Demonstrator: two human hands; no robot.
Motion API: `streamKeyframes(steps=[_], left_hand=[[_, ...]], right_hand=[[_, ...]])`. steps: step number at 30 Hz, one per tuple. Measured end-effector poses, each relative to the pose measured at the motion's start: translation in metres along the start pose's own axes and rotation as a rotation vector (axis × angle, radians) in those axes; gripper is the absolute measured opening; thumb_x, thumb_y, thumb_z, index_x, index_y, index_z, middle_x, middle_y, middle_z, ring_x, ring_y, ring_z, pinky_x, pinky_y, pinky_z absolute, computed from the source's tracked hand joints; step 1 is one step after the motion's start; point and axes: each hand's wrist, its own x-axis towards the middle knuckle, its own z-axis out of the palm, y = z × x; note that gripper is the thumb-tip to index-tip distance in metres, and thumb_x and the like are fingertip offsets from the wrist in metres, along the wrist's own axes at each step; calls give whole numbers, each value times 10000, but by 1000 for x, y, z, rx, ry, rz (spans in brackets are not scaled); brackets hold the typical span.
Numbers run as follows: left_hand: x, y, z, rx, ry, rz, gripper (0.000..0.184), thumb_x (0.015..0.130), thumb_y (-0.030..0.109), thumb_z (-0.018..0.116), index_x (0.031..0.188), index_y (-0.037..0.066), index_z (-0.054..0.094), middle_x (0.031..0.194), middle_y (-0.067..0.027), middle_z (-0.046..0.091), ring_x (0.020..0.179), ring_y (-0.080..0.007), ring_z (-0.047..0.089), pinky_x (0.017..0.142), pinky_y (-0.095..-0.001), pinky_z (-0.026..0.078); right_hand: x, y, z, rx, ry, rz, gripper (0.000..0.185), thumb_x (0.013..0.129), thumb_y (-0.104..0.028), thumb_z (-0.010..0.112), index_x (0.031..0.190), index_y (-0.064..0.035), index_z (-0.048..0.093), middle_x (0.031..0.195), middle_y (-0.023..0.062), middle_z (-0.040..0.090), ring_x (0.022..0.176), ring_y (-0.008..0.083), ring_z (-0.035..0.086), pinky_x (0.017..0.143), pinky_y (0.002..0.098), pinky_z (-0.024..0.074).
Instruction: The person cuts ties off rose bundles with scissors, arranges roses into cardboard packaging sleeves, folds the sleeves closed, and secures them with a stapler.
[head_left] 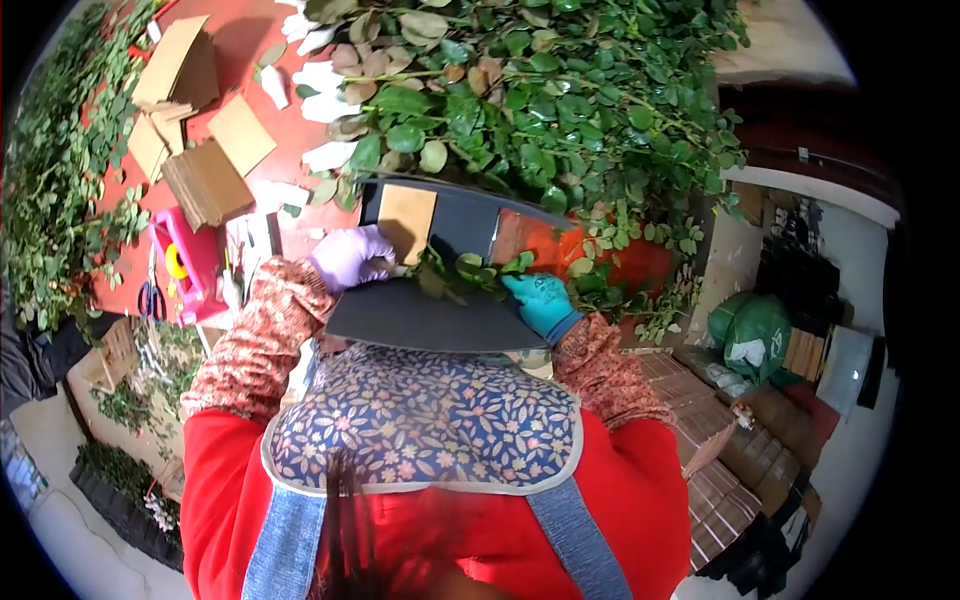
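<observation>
My left hand, in a lilac glove, is closed at the left end of a short leafy stem. On the right, my right hand in a teal glove closes its fingers on the leaves at the other end; the exact grip is partly hidden. Beneath the stem lies a dark grey curved sheet, close to my apron. Just beyond my left hand, a tan cardboard piece rests on a dark panel.
A large heap of leafy stems with white-wrapped ends covers the red table's far side. Cardboard pieces, a pink holder and scissors are at left. Cartons and a green sack stand at right.
</observation>
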Motion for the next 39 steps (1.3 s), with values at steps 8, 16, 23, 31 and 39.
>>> streamKeyframes(steps=[8,16,23,31,39], left_hand=[[4,8,-7,141,-35,20,223,767,169,701,983,117,687,941,-118,656,910,-335,633,800,-418,519],[7,14,-9,155,-38,21,246,725,170,733,965,129,692,931,-78,645,888,-308,638,767,-400,522],[3,8,-1,250,-18,-22,299,728,219,755,1001,118,688,967,-91,649,902,-315,642,773,-402,522],[-2,17,2,284,44,-83,317,753,292,761,1009,115,700,1019,-105,652,885,-326,653,760,-406,524],[-4,21,-2,204,9,-137,273,743,200,736,1008,136,714,984,-94,670,925,-302,658,771,-403,536]], right_hand=[[-2,-3,-6,-11,41,11,270,864,-144,526,1092,-195,661,806,89,651,764,306,640,686,450,493],[-6,-15,-41,66,-84,26,275,855,-172,577,1121,-154,647,869,122,671,817,327,656,734,444,513],[43,-1,-226,248,353,76,263,856,-204,664,1081,-70,666,881,121,686,803,307,661,734,397,529],[162,21,-161,-295,237,-76,591,791,-223,669,1349,-140,492,1242,104,569,1192,308,508,982,466,406],[164,-1,-240,-332,-137,23,512,813,-305,686,1280,-145,549,1109,116,623,1002,311,608,870,438,471]])
